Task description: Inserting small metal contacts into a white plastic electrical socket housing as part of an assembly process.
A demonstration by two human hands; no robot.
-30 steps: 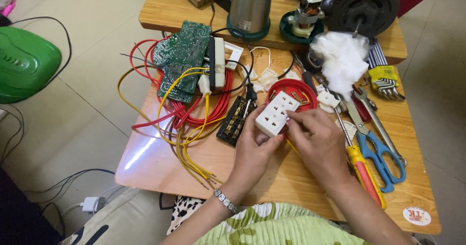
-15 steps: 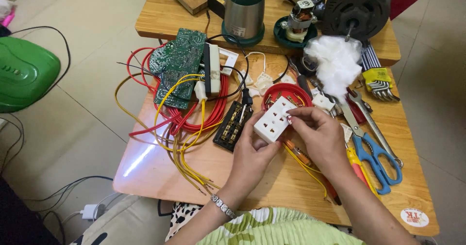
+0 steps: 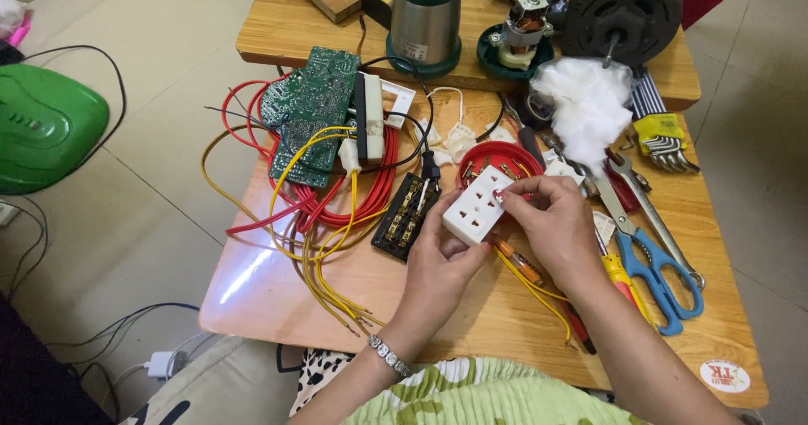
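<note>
Nearest you, your left hand (image 3: 442, 265) cups the white socket plate (image 3: 478, 204) from below, fingers closed narrow round its lower corner, and your right hand (image 3: 551, 223) pinches its upper right edge with fingertips pressed together on a small red spot there. The plate is tilted, held just above the wooden table (image 3: 471, 324), over the rim of the red bowl (image 3: 497, 157).

Yellow wires (image 3: 539, 286) trail from under the plate toward your right wrist. If you turn the plate sharply, they could tug or catch on the orange-handled screwdriver (image 3: 518, 261) lying beneath.

Just left, the black terminal block (image 3: 406, 216) sits among tangled red and yellow wires (image 3: 337, 206). A sweep of your left elbow could drag that bundle and the green circuit board (image 3: 307, 109) off the edge.

To the right, the blue scissors (image 3: 652, 269) and wrenches (image 3: 640, 198) lie near your forearm and could be nudged.

Farther back, the cotton wad (image 3: 585, 101), steel jug (image 3: 425, 17) and black motor (image 3: 623, 8) stand well apart.
</note>
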